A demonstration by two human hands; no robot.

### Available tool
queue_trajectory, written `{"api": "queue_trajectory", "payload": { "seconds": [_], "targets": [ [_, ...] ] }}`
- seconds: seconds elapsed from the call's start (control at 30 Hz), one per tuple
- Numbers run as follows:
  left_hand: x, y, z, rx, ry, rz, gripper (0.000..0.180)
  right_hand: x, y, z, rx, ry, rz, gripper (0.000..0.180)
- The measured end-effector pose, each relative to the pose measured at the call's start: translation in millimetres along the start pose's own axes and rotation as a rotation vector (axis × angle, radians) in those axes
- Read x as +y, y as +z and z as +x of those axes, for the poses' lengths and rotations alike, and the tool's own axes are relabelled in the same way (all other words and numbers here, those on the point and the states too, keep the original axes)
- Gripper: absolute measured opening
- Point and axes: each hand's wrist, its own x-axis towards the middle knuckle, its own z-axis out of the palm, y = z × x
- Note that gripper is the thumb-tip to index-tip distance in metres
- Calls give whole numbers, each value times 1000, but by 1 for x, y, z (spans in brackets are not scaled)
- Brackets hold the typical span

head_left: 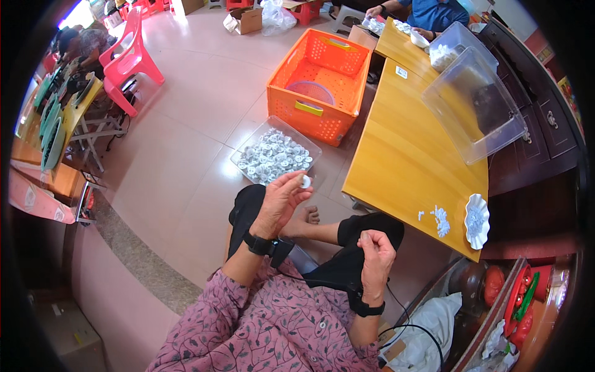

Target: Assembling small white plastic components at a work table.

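My left hand (279,203) pinches a small round white plastic disc (305,181) between thumb and fingertips, just above the near edge of a clear plastic tub (315,150). Many similar white and grey round pieces (273,154) fill that tub on the floor. Over my right knee, my right hand (377,259) is closed with thumb and finger pressed together; whatever it may hold is too small to make out. To its right, small white pieces (441,222) lie loose on a yellow wooden table (403,142), beside a white scalloped dish (484,235) with more of them.
An orange crate (319,121) with a purple basket inside stands beyond the tub. A clear lid-like bin (474,102) rests along the table's right side. Across the table's far end, another person's hand (374,11) is near white pieces. A pink chair (131,65) stands far left.
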Motion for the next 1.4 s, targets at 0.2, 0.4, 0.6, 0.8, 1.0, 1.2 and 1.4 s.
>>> {"api": "queue_trajectory", "payload": {
  "seconds": [0.2,0.4,0.6,0.8,1.0,1.2,1.4],
  "targets": [
    [20,-48,14,198,52,-8,24,16,-3,-6,-24,27,5,11],
    [29,-66,51,223,234,-31,17,24,-7,-11,-2,30,-3,7],
    [21,-104,87,349,147,265,38,37,-3,-12,7,-45,-85,9],
    [-17,-47,63,252,71,342,56,46,-6,-13,26,-70,-96,10],
    [-32,11,56,88,240,444,39,49,-25,-10,79,-119,-170,7],
    [-39,75,46,-25,669,1001,33,46,-61,7,316,-207,-241,14],
    [-57,122,43,-73,905,1192,27,36,-85,26,368,-264,-329,17]
  ]
}}
